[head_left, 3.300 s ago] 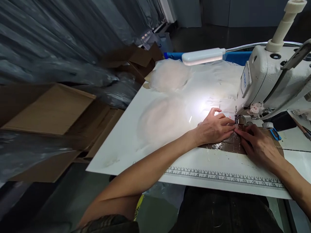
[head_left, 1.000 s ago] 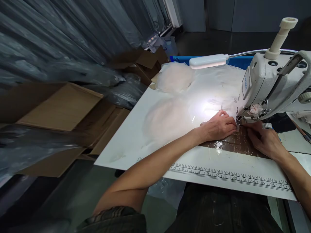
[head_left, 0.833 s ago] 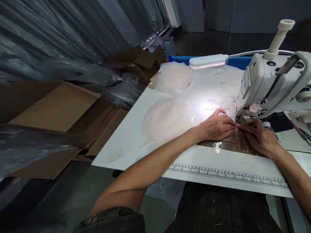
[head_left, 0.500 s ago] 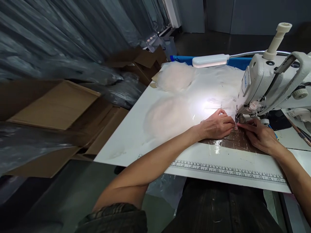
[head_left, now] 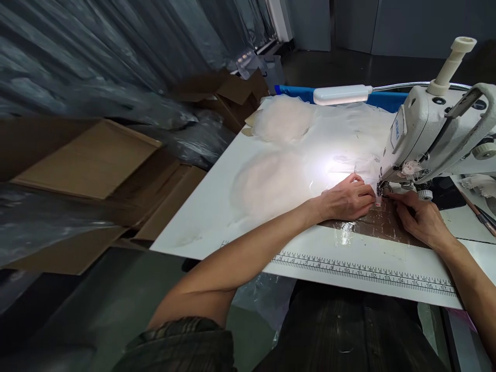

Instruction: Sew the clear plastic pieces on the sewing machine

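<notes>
My left hand lies just left of the needle of a white sewing machine, its fingers closed on thin, pale sheer fabric. A small pale pink end of fabric shows beneath the presser foot. To the right of the foot, my right hand rests low over the brown, tape-covered patch of the table. Its index finger stretches toward the foot, the thumb apart from it, and I see nothing held. The fingertips of my left hand are partly hidden.
Two puffy pale pink fabric pieces lie left on the white table. A ruler strip runs along the front edge. A white lamp lights the fabric. Open cardboard boxes stand left. A dark phone-like slab lies right.
My right hand's fingertips have drawn back slightly to the right from the pink fabric at the presser foot. The left hand stays in place. The view has shifted a little.
</notes>
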A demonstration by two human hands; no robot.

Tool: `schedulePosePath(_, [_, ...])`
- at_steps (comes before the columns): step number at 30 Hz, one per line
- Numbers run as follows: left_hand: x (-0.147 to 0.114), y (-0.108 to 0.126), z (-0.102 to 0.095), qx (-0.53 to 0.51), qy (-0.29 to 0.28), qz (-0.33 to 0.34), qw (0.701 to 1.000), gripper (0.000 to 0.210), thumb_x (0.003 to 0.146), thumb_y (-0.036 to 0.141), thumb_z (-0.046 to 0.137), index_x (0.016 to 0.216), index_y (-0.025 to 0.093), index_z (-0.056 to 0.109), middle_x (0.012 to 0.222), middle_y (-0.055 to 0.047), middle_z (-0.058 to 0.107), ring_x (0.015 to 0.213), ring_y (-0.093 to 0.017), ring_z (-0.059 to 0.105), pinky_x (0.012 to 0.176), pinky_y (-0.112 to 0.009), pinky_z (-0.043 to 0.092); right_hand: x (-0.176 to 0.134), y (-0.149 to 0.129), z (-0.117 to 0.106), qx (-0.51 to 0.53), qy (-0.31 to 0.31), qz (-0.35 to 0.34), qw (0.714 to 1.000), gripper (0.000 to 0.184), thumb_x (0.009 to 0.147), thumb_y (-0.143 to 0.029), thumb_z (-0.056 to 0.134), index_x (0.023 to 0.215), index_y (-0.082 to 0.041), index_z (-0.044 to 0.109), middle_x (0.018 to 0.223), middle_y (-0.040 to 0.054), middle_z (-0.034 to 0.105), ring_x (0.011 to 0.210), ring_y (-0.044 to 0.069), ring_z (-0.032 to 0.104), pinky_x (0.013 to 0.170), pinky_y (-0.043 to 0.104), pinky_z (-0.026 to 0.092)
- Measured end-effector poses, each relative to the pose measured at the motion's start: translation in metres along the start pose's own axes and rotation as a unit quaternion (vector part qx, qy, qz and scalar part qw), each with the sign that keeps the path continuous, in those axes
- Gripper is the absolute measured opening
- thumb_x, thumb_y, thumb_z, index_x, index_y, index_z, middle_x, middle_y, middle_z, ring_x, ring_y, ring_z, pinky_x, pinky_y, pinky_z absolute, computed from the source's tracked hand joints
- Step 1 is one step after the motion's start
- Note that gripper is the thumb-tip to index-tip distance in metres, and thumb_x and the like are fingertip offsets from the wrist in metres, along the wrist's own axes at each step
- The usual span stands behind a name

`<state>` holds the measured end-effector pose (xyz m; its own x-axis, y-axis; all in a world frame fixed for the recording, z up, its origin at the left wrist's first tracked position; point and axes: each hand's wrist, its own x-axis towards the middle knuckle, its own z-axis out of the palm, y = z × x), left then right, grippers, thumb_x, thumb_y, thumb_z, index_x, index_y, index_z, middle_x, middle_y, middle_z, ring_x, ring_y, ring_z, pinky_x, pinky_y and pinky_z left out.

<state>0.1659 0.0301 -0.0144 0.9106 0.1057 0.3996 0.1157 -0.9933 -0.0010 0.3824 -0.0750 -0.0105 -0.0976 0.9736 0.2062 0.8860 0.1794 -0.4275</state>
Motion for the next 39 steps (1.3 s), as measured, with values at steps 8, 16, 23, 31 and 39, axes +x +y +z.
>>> schedulePosePath(8, [-0.001, -0.001, 0.0, -0.008, -0.002, -0.013, 1.0, 0.028, 0.099, 0.022, 0.04, 0.102, 0.017, 0.068, 0.103, -0.006, 0.071, 0.086, -0.015, 0.063, 0.092, -0.037, 0.042, -0.002, 0.004, 0.004, -0.032, 0.004, -0.03, 0.999, 0.039, 0.093, -0.028, 0.043, 0.123, -0.026, 0.068, 0.1, 0.0077, 0.072, 0.085, 0.023, 0.068, 0.072, 0.036, 0.055])
schedulePosePath(16, [-0.002, 0.0, 0.003, -0.017, 0.016, -0.014, 1.0, 0.028, 0.098, 0.025, 0.042, 0.093, 0.018, 0.068, 0.102, -0.003, 0.073, 0.083, -0.014, 0.063, 0.096, -0.038, 0.039, -0.005, -0.006, 0.005, -0.044, 0.0, -0.103, 0.994, 0.04, 0.097, -0.027, 0.04, 0.126, -0.023, 0.067, 0.101, 0.0098, 0.069, 0.08, 0.021, 0.066, 0.068, 0.033, 0.055])
schedulePosePath(23, [-0.002, 0.0, 0.003, 0.002, 0.005, -0.009, 1.0, 0.026, 0.097, 0.024, 0.042, 0.092, 0.017, 0.067, 0.104, -0.005, 0.071, 0.082, -0.015, 0.061, 0.088, -0.036, 0.04, -0.005, -0.012, 0.005, -0.129, -0.019, -0.123, 0.984, 0.039, 0.097, -0.027, 0.04, 0.123, -0.023, 0.069, 0.105, 0.0105, 0.065, 0.076, 0.019, 0.065, 0.056, 0.029, 0.05])
schedulePosePath(31, [-0.001, 0.001, -0.001, -0.003, -0.016, -0.017, 1.0, 0.03, 0.098, 0.024, 0.039, 0.095, 0.02, 0.068, 0.106, -0.003, 0.071, 0.086, -0.015, 0.063, 0.103, -0.042, 0.034, -0.004, -0.019, 0.007, -0.182, -0.022, -0.121, 0.976, 0.042, 0.098, -0.03, 0.036, 0.123, -0.019, 0.068, 0.103, 0.013, 0.064, 0.071, 0.019, 0.063, 0.047, 0.028, 0.042])
schedulePosePath(39, [-0.001, -0.002, -0.004, 0.005, -0.055, -0.035, 0.998, 0.031, 0.099, 0.031, 0.039, 0.103, 0.019, 0.067, 0.115, -0.006, 0.067, 0.089, -0.018, 0.062, 0.104, -0.043, 0.033, -0.003, -0.03, 0.009, -0.257, -0.048, -0.083, 0.962, 0.042, 0.095, -0.026, 0.037, 0.128, -0.019, 0.062, 0.101, 0.0157, 0.063, 0.062, 0.019, 0.058, 0.041, 0.027, 0.029])
